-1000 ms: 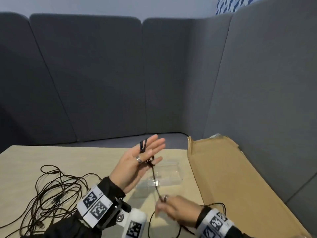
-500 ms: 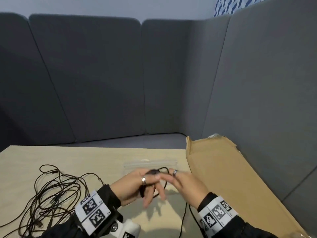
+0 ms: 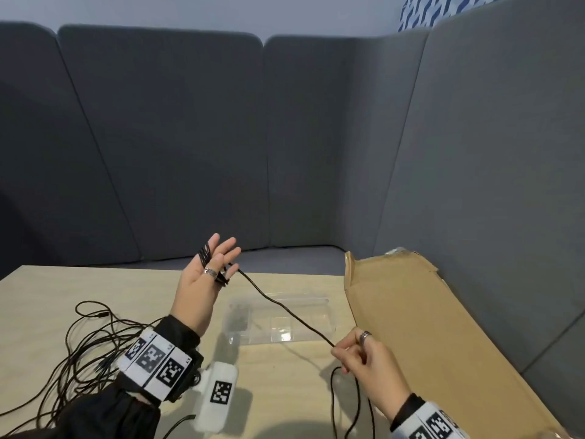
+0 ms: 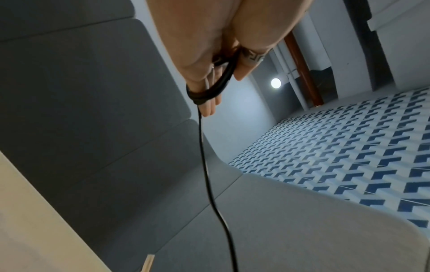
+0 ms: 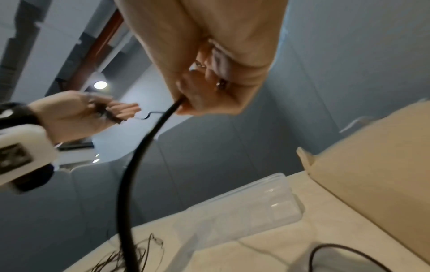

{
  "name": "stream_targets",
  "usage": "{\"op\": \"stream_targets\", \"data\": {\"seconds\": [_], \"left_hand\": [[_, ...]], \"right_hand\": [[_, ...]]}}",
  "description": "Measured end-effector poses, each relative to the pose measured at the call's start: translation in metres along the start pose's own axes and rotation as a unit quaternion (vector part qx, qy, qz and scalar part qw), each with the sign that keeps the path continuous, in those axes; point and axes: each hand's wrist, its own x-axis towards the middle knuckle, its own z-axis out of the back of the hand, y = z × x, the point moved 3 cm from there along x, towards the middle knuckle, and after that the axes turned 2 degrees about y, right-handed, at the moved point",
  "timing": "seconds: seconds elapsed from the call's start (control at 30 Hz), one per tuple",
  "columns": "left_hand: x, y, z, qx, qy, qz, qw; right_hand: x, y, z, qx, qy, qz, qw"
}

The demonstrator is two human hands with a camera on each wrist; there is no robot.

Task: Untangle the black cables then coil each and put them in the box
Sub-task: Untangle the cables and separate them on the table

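Tangle of black cables [image 3: 63, 353] lay at the left of the table [image 3: 47, 289], loose and unsorted, evidently waiting its turn. Just right of it the left hand [image 3: 202, 280] was raised, palm up, fingers straight and spread; several turns of the cable being coiled [image 3: 285, 308] sat wound around those fingers [image 3: 218, 245]. Hand seemed to serve as a former for the coil, fingers kept straight so the loops stay even and can slide off; thumb position against the turns not clear in either view. From the wraps the cable ran taut, down and rightward, over the clear plastic box [image 3: 316, 315] standing on the table between the hands. Right hand [image 3: 367, 359] held low near the table edge, fingers curled, pinching the cable between thumb and fingertips; likely feeding and tensioning the line for the next turn. Below that pinch the remaining slack hung in a loop toward the table. Brown cardboard sheet [image 3: 427, 327] leaned at far right against the grey partition [image 3: 474, 153]. Judged: coiling midway, a good length still to wind.
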Motion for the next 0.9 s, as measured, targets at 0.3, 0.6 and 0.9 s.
{"op": "stream_targets", "data": {"seconds": [0.3,0.6,0.9], "left_hand": [[-0.008,0.028,-0.019,0.516,0.147,-0.065,0.841],[-0.054,0.053,-0.03,0.367,0.439,0.272,0.774],[-0.017,0.01,-0.06,-0.054,0.137,0.119,0.982]], "right_hand": [[-0.01,0.014,-0.017,-0.074,0.3,0.028,0.951],[0.025,0.032,0.051,-0.153,-0.074,0.095,0.981],[-0.008,0.025,-0.044,-0.156,0.33,0.09,0.926]]}}
